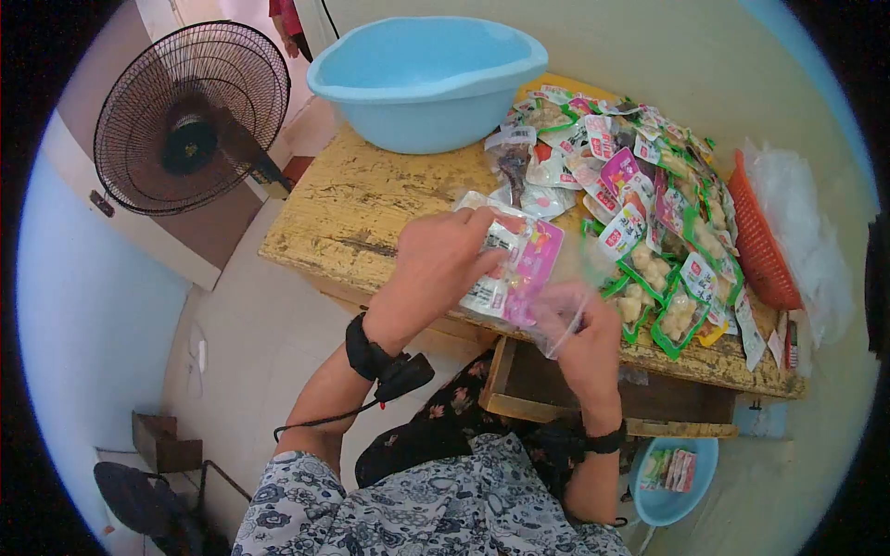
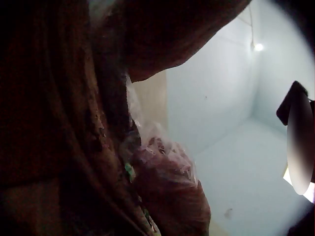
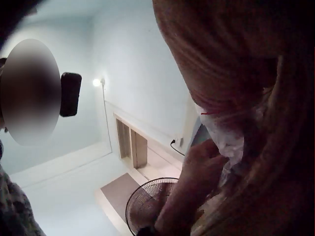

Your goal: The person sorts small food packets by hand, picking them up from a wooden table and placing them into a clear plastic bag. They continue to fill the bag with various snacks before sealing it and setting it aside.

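Note:
My left hand (image 1: pixel 443 264) grips a small stack of snack packets (image 1: pixel 519 269), pink and white, above the near edge of the yellow table (image 1: pixel 362 204). Just below and to the right, my right hand (image 1: pixel 584 338) pinches a clear plastic bag (image 1: pixel 561 310) that reaches up to the packets. Whether the packets are inside the bag is unclear. The left wrist view is dark and shows crinkled plastic with packets (image 2: pixel 162 162) against the palm. In the right wrist view, the left hand (image 3: pixel 192 182) shows beside white plastic.
A big pile of snack packets (image 1: pixel 649 204) covers the table's right half. A light blue basin (image 1: pixel 426 83) stands at the back, an orange basket (image 1: pixel 760 246) at the right edge. A black fan (image 1: pixel 190 116) stands left. An open drawer (image 1: pixel 556 389) and a small blue bowl (image 1: pixel 672 473) are below.

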Available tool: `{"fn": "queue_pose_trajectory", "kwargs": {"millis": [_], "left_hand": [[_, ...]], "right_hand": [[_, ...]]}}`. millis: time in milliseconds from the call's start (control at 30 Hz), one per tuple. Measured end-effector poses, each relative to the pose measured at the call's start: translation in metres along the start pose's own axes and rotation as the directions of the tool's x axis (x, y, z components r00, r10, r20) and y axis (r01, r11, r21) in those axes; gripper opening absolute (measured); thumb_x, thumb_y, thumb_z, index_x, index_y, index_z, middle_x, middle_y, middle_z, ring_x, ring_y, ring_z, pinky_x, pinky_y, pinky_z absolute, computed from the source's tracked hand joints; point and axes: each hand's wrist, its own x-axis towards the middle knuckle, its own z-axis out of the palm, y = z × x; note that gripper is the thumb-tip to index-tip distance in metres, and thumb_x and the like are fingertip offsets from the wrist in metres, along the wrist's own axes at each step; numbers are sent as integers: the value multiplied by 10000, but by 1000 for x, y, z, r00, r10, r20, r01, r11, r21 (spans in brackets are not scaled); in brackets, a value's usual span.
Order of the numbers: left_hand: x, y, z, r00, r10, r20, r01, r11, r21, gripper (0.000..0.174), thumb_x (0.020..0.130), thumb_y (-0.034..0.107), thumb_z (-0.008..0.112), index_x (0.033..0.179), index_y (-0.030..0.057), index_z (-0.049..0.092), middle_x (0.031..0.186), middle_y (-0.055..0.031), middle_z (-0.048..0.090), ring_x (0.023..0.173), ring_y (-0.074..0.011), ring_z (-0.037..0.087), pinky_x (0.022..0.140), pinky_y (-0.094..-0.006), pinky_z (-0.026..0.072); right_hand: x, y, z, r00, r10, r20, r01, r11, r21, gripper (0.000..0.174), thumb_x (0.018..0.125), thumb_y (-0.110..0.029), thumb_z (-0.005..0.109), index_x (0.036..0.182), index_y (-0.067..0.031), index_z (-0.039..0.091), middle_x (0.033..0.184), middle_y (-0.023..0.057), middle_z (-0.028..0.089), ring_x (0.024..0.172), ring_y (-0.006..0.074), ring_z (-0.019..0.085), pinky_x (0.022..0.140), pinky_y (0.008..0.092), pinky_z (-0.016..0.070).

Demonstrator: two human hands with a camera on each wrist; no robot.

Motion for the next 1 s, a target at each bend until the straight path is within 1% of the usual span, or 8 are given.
{"fn": "queue_pose_trajectory", "kwargs": {"millis": [133, 300, 400, 500, 533, 600, 700, 1000], "left_hand": [[3, 8, 3, 986, -151, 64, 149, 988, 42, 363, 844, 383, 752, 940, 67, 601, 837, -140, 663, 726, -361, 663, 601, -464, 493], [-2, 6, 12, 994, -108, -23, 109, 993, 35, 333, 861, 375, 744, 924, 71, 623, 755, -133, 657, 669, -352, 661, 583, -457, 494], [3, 3, 0, 989, -141, 35, 142, 990, -13, 310, 877, 360, 732, 930, 71, 634, 728, -131, 650, 657, -344, 658, 581, -450, 493], [18, 10, -19, 981, -177, 81, 178, 984, -14, 304, 884, 356, 726, 938, 68, 643, 738, -136, 652, 676, -336, 661, 590, -443, 495], [26, 11, -23, 979, -186, 88, 188, 982, -9, 305, 885, 356, 725, 939, 66, 646, 746, -139, 654, 687, -334, 663, 594, -441, 496], [46, 8, -21, 999, -44, 22, 44, 999, -8, 318, 883, 368, 723, 942, 64, 652, 767, -145, 664, 726, -334, 669, 615, -447, 499], [88, 2, -1, 997, 75, 27, -76, 995, 57, 353, 875, 405, 721, 950, 63, 671, 807, -150, 677, 790, -347, 672, 659, -459, 513], [154, 2, 71, 959, 115, 257, -181, 951, 250, 440, 830, 449, 728, 926, 20, 718, 898, -210, 705, 878, -392, 685, 763, -500, 551]], "right_hand": [[-8, -7, -2, 995, 60, 74, -51, 992, -119, 178, 842, -126, 750, 986, -35, 698, 831, 88, 703, 713, 175, 655, 669, 334, 518], [-10, -10, -7, 998, 18, 63, -4, 977, -214, 168, 845, -108, 722, 990, -29, 692, 834, 130, 690, 697, 235, 653, 649, 361, 516], [-13, 8, -5, 987, -134, -89, 123, 985, -122, 149, 858, -81, 691, 999, -34, 690, 841, 124, 688, 699, 235, 650, 646, 365, 513], [-14, 11, -11, 986, -158, -61, 145, 973, -180, 155, 917, -72, 660, 1061, -17, 680, 838, 20, 650, 671, 68, 523, 584, 250, 414], [-14, 10, -11, 986, -156, -61, 143, 974, -176, 155, 897, -60, 655, 1045, -20, 678, 834, 63, 651, 683, 142, 564, 607, 297, 446], [-14, 8, -11, 987, -151, -54, 140, 975, -172, 162, 855, -37, 646, 1014, -27, 674, 827, 150, 654, 707, 290, 646, 652, 390, 510], [-16, 21, -9, 977, -209, -36, 200, 963, -181, 148, 922, -60, 658, 1062, -17, 681, 811, 20, 632, 660, 84, 522, 585, 260, 423], [-15, 34, -8, 961, -272, -41, 258, 941, -218, 147, 905, -42, 662, 1048, -13, 684, 780, 76, 619, 668, 145, 560, 613, 303, 463]]}}
